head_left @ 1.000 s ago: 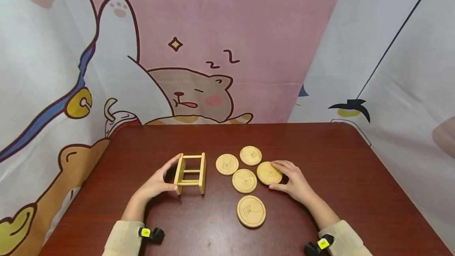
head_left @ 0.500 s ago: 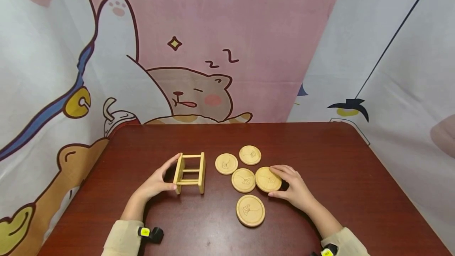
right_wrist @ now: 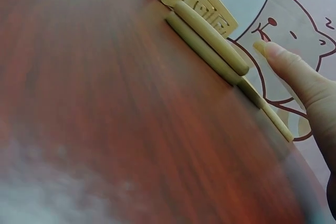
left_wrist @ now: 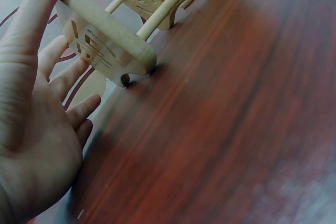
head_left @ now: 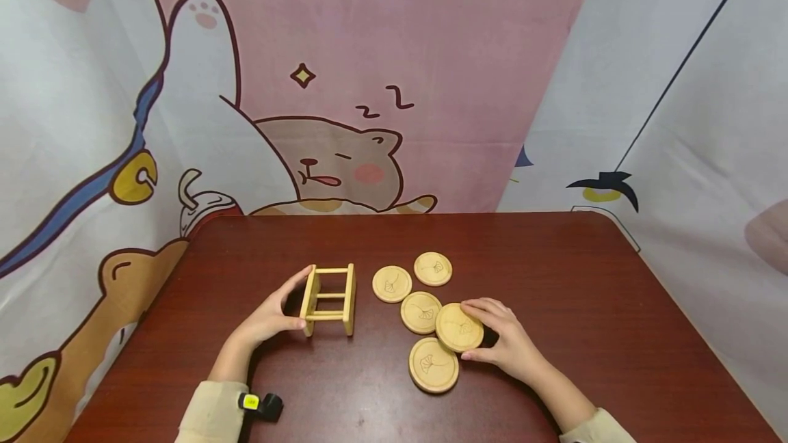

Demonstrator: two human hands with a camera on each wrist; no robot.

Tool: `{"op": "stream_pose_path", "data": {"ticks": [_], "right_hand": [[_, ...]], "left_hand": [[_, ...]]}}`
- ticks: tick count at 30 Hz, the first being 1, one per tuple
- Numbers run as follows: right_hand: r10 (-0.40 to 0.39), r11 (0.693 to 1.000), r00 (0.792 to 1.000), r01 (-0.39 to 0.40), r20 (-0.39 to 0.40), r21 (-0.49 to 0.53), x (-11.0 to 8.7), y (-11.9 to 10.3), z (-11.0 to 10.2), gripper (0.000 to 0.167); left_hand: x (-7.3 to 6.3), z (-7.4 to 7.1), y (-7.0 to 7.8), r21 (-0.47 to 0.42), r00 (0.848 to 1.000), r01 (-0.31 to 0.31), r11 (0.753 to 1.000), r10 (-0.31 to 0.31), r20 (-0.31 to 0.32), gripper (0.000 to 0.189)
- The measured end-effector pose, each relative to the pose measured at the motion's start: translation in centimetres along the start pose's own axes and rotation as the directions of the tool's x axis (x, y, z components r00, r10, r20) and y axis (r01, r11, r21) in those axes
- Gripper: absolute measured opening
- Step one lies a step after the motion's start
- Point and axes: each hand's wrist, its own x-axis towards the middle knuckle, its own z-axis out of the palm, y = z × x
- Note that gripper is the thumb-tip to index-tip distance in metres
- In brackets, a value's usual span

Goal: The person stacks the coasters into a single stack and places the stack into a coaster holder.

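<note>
Rack [head_left: 350, 299] standing on table [head_left: 523, 245], closer to left edge than right. Left hand [head_left: 268, 317] holding rack's left panel, fingers [head_left: 298, 279] spanning wide between its ends. Right hand [head_left: 508, 338] holding disc [head_left: 459, 327], fingers wide round rim, between rack and table's right edge. Disc overlapping near disc [head_left: 434, 366] and edge of middle disc [head_left: 421, 312]; whether resting on them, cannot tell. Two far discs [head_left: 433, 269] lying flat toward far edge. Every disc showing leaf drawing.

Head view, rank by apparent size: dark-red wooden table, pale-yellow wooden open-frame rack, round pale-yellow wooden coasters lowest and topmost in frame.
1. Dark-red wooden table
2. Pale-yellow wooden open-frame rack, by outline
3. Lowest round pale-yellow wooden coaster
4. Topmost coaster
Nearness to the camera may explain 3 versus 4; true sizes unsure.
</note>
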Motion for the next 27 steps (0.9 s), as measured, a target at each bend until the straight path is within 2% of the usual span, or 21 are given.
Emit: {"op": "stream_pose_path", "data": {"ticks": [6,13,22,27], "right_hand": [[-0.005,0.999,1.0,0.004,0.014,0.038,-0.2,-0.8,0.3,0.08],[-0.082,0.996,0.997,0.081,0.011,0.039,-0.5,-1.4,1.0,0.081],[-0.117,0.993,0.992,0.116,0.04,0.029,-0.6,-2.2,1.5,0.081],[-0.172,0.985,0.984,0.17,0.049,0.04,-0.6,-2.5,1.8,0.082]], "left_hand": [[0.0,0.0,-0.1,-0.001,1.0,-0.001,1.0,0.001,0.0,0.102],[0.0,-0.1,-0.2,-0.002,1.0,0.001,1.0,-0.001,0.001,0.103],[-0.1,0.0,-0.2,0.01,1.0,0.01,1.0,-0.01,0.002,0.104],[-0.1,0.0,-0.2,0.012,1.0,0.006,1.0,-0.006,0.001,0.103]]}}
